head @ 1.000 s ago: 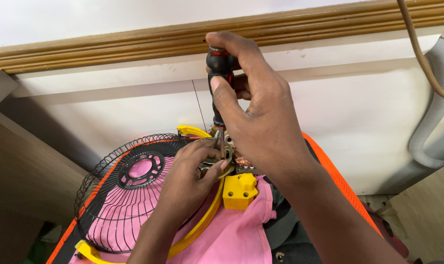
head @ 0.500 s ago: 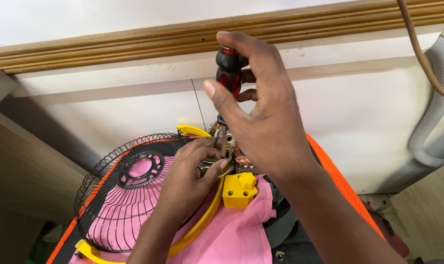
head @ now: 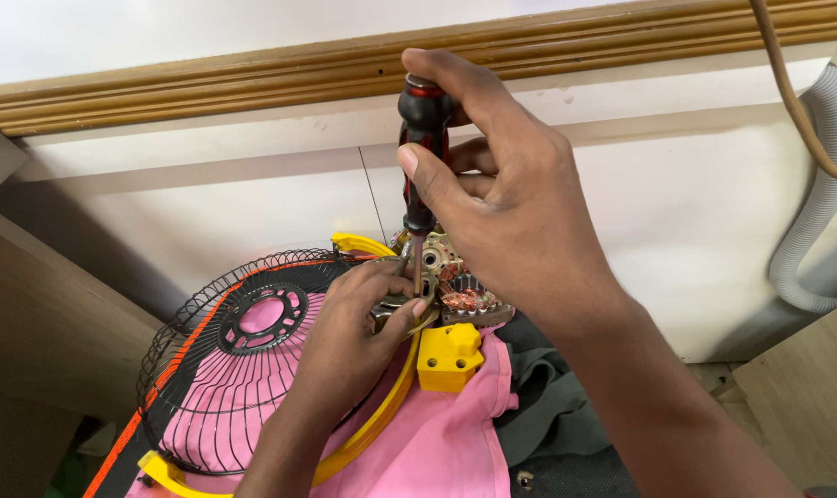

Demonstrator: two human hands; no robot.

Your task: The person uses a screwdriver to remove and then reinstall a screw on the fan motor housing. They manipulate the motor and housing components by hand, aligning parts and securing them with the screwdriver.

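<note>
My right hand (head: 511, 203) grips a black and red screwdriver (head: 422, 138) held upright, its metal tip down in a small fan motor (head: 455, 281) with copper windings showing. My left hand (head: 359, 327) holds the motor's metal housing from the left, fingers curled around it just beside the tip. A yellow plastic part (head: 449, 356) sits right below the motor. A black wire fan guard (head: 243, 355) with an orange and yellow rim lies to the left on pink cloth (head: 428, 443).
A wooden moulding (head: 206, 83) runs along the white wall above. A grey corrugated hose (head: 819, 184) and a brown cable (head: 787, 83) hang at the right. Dark green cloth (head: 552, 406) lies under my right forearm. Wooden panels stand at the left and lower right.
My right hand has shifted slightly on the screwdriver handle, which has turned and moved a little right. My left hand stays on the motor.
</note>
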